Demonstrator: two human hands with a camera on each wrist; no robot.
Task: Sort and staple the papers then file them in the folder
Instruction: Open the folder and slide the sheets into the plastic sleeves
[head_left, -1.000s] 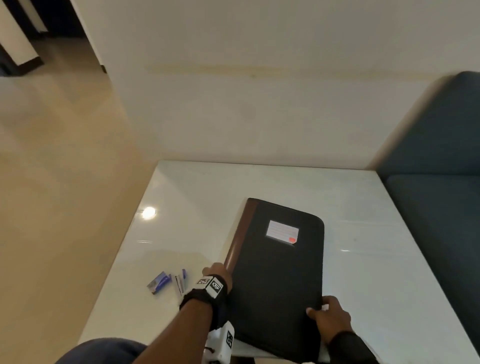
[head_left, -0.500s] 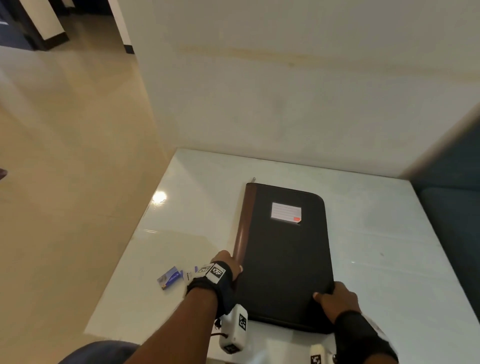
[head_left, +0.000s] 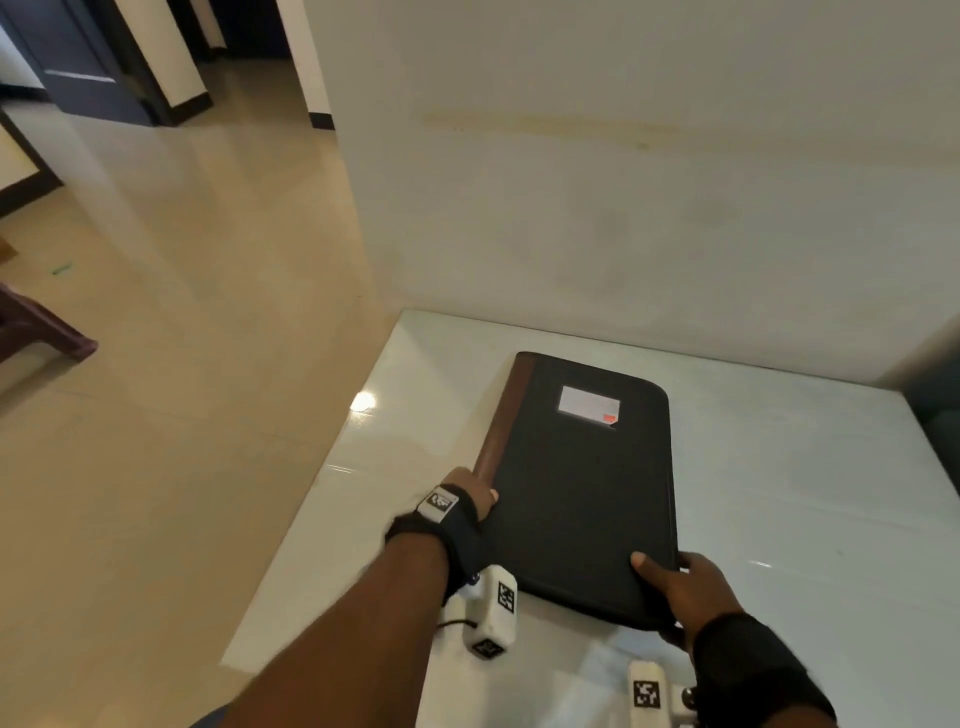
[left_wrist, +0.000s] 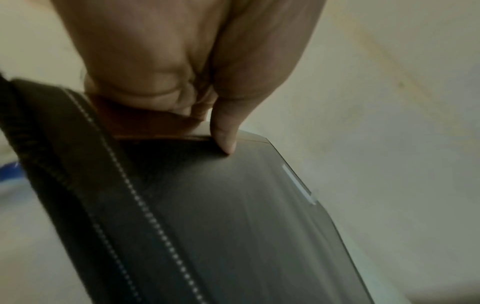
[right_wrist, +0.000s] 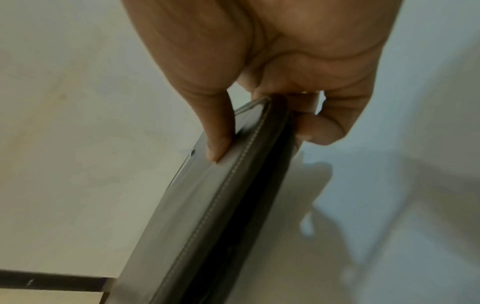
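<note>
A closed black folder (head_left: 582, 483) with a brown spine and a white label (head_left: 589, 404) is held over the white table (head_left: 779, 467). My left hand (head_left: 470, 493) grips its spine side, thumb on the cover (left_wrist: 226, 144) and fingers curled under the edge. My right hand (head_left: 670, 582) pinches the near right corner, thumb on top (right_wrist: 218, 144) and fingers beneath. In the right wrist view the folder (right_wrist: 213, 205) is tilted above the tabletop and casts a shadow. A pale sheet of paper (head_left: 597, 670) lies on the table below the folder's near edge.
The table stands against a cream wall (head_left: 623, 208). A dark blue sofa (head_left: 940, 405) borders the table's right side. Tiled floor (head_left: 156, 364) lies to the left, with a dark wooden furniture leg (head_left: 47, 332) and doorways beyond. A blue item (left_wrist: 10, 170) shows blurred at the left wrist view's edge.
Both hands have carried the folder farther from me along the table. The small blue items left of my left hand have gone out of sight in the head view.
</note>
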